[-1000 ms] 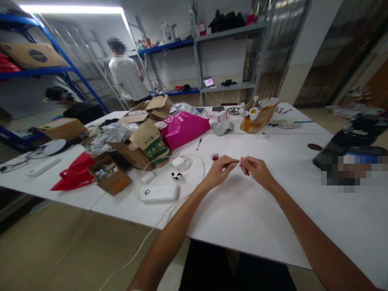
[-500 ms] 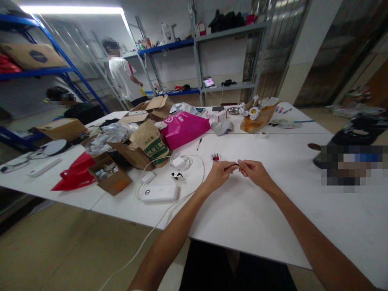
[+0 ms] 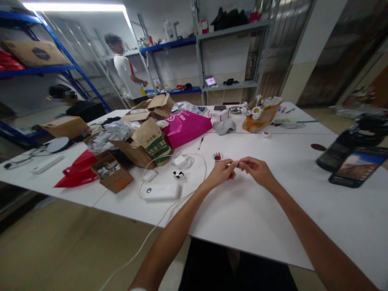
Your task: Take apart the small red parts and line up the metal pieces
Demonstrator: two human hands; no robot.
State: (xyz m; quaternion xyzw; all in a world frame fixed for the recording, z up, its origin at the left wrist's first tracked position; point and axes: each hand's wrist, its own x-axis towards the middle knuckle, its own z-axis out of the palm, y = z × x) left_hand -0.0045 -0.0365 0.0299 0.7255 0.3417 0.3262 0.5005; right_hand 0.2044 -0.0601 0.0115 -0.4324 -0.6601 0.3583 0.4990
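My left hand (image 3: 220,172) and my right hand (image 3: 255,169) meet fingertip to fingertip just above the white table (image 3: 257,218). Together they pinch a small thin dark object (image 3: 237,164), mostly hidden by the fingers. A small round cap with red inside (image 3: 217,156) lies on the table just beyond my left hand. A white power bank (image 3: 159,191) with its cable and a coiled white charger cable (image 3: 182,161) lie to the left.
Torn cardboard boxes (image 3: 142,141), a pink bag (image 3: 186,126), a red bag (image 3: 75,171) and a brown paper bag (image 3: 260,115) clutter the far and left table. A phone (image 3: 357,165) lies at the right. A person in a white shirt (image 3: 127,74) stands by blue shelves (image 3: 45,68).
My fingertips have drawn closer together, and the dark strip between them shows less. The person at the back has turned and shifted right. The view has drifted slightly.
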